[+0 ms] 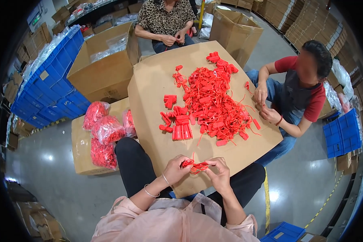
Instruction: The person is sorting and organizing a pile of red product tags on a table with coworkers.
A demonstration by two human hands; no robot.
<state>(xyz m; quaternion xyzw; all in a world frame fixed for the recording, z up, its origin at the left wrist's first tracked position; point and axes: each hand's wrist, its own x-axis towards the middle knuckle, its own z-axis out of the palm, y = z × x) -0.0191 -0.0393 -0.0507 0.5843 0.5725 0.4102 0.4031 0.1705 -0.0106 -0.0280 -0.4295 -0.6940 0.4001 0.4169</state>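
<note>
Close to the near edge of the cardboard work surface (153,121), my left hand (176,170) and my right hand (219,174) pinch a small red plastic piece with red cord (195,167) between them. Strands of the cord loop below and stick up above the fingers. The piece's exact kind is too small to tell. Ahead of my hands spreads a large heap of red plastic pieces with tangled cords (213,101). Left of the heap lie a neat row of red pieces (182,131) and a smaller stack (170,100).
Bagged red pieces (108,130) lie on a carton at the left. Behind them stand an open cardboard box (103,78) and blue crates (48,80). One person (298,88) works at the right, another (165,24) across. A tall open box (234,36) stands at the far right.
</note>
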